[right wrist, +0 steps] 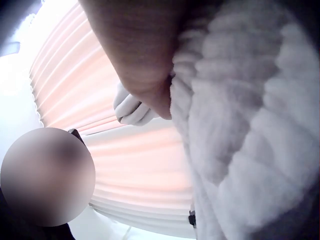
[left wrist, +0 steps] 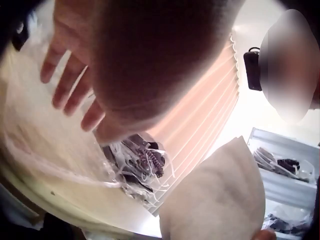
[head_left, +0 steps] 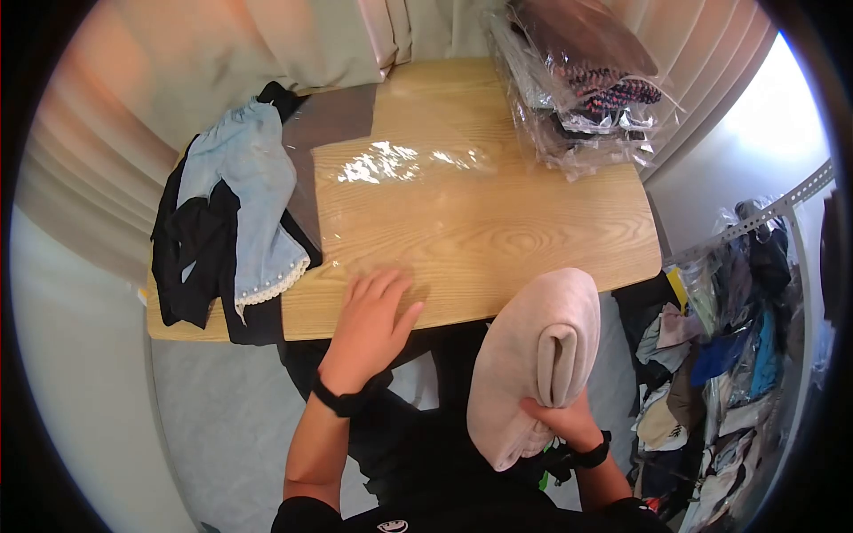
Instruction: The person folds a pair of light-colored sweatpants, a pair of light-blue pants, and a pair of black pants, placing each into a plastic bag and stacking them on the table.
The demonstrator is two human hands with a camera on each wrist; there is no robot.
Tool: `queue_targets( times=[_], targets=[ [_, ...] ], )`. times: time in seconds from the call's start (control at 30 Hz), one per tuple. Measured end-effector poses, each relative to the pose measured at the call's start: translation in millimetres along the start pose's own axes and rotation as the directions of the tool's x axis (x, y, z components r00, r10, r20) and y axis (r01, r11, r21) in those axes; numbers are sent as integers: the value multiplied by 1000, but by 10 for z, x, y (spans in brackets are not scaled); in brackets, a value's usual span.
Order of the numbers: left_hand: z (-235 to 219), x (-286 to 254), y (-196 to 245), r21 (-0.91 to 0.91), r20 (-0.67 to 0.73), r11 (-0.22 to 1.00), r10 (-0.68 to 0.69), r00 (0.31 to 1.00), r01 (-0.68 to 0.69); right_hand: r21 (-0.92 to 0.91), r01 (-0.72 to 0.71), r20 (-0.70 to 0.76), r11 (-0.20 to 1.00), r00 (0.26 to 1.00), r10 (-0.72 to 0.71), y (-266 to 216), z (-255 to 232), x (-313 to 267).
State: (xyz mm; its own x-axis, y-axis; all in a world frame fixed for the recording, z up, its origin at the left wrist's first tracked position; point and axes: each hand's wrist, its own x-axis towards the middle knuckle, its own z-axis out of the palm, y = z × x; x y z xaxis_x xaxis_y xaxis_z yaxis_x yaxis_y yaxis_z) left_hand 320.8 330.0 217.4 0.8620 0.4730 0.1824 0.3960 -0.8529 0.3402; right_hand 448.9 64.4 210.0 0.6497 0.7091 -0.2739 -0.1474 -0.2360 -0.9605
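Note:
My right hand (head_left: 569,422) grips a thick, folded beige-pink soft cloth (head_left: 533,355) by its lower end, thumb on the near side. The bundle stands upright in front of the table's edge, with rolled layers showing on its right side. In the right wrist view, the cloth (right wrist: 240,115) fills the right half and hides most of the fingers. My left hand (head_left: 373,311) hovers palm down at the table's front edge, fingers spread and slightly blurred, holding nothing. Beyond it, a clear plastic bag (head_left: 391,164) lies flat on the wooden table (head_left: 533,222), catching the light.
Light-blue jeans (head_left: 244,155) with a lace hem lie over black clothing (head_left: 169,249) on the table's left. A stack of bagged garments (head_left: 586,89) stands at the back right. Below, to the right, a rack holds many packed clothes (head_left: 711,355). Curtains (head_left: 222,44) surround the table.

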Motion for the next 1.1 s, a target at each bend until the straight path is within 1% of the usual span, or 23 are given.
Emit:
queue_targets(
  times=[0.07,0.1,0.17,0.23,0.3,0.33,0.37,0.4,0.43,0.47,0.5,0.53,0.57,0.6,0.67,0.7,0.77,0.9,0.97,1.0,1.07,1.1],
  targets=[
    [-116,-40,65,-218,-22,975,-46,999,40,-22,-15,16,1000,1000,15,18,-56,-7],
    [-101,-44,53,-215,-18,975,-53,998,48,-51,-20,31,999,999,21,21,-72,-3],
    [-22,-42,16,-48,-125,998,31,992,-37,-37,-46,69,998,996,49,15,-90,-4],
    [84,-56,-19,-41,-142,999,22,990,-28,-23,-63,99,998,993,65,26,-123,18],
    [143,-68,-36,-37,-153,999,24,988,-30,-82,83,204,993,977,-64,69,-168,34],
    [160,-86,-42,-68,-157,998,-7,988,-4,-78,80,199,994,978,-63,49,-168,25],
    [170,-104,-42,-100,-157,995,-40,987,25,-55,96,232,994,969,-81,-6,-164,18],
    [169,-107,-34,-102,-153,995,-39,988,23,-32,114,265,993,959,-101,-61,-163,23],
    [158,-102,-22,-119,-191,993,-37,981,14,-30,135,335,990,935,-118,-104,-165,43],
    [143,-95,-9,-136,-230,991,-36,973,5,-30,134,332,991,936,-116,-132,-158,52],
    [114,-90,8,-138,-227,990,-34,973,2,-28,152,368,988,920,-131,-154,-145,53],
    [73,-87,28,-182,-240,983,-41,970,-3,-26,169,404,985,903,-145,-177,-135,52],
    [34,-84,45,-226,-254,974,-50,966,-9,-65,193,438,979,887,-146,-200,-131,54],
    [2,-80,50,-227,-252,974,-49,966,-10,-65,191,436,979,888,-144,-173,-115,65],
    [-64,-78,62,-273,-274,961,-47,961,-31,-221,330,509,917,842,-180,-97,-72,105],
    [-104,-81,87,-274,-273,961,-48,961,-30,-221,330,509,918,842,-179,-108,-51,107],
    [-197,-82,155,-321,-306,947,-78,949,-25,-197,253,575,947,813,-97,-145,-8,125],
    [-375,-120,310,-392,-332,919,-104,937,-37,-214,269,586,939,805,-97,-162,61,154],
    [-477,-146,371,-306,-301,944,31,953,-127,-281,314,565,907,818,-108,-171,82,173],
    [-513,-165,391,-306,-301,943,31,953,-127,-282,314,565,907,818,-108,-185,94,172],
    [-562,-198,407,-323,-276,925,108,955,-198,-350,285,466,892,879,-98,-219,114,168],
    [-565,-194,380,-316,-257,925,129,958,-209,-351,285,466,892,879,-98,-227,117,183]
  ],
)
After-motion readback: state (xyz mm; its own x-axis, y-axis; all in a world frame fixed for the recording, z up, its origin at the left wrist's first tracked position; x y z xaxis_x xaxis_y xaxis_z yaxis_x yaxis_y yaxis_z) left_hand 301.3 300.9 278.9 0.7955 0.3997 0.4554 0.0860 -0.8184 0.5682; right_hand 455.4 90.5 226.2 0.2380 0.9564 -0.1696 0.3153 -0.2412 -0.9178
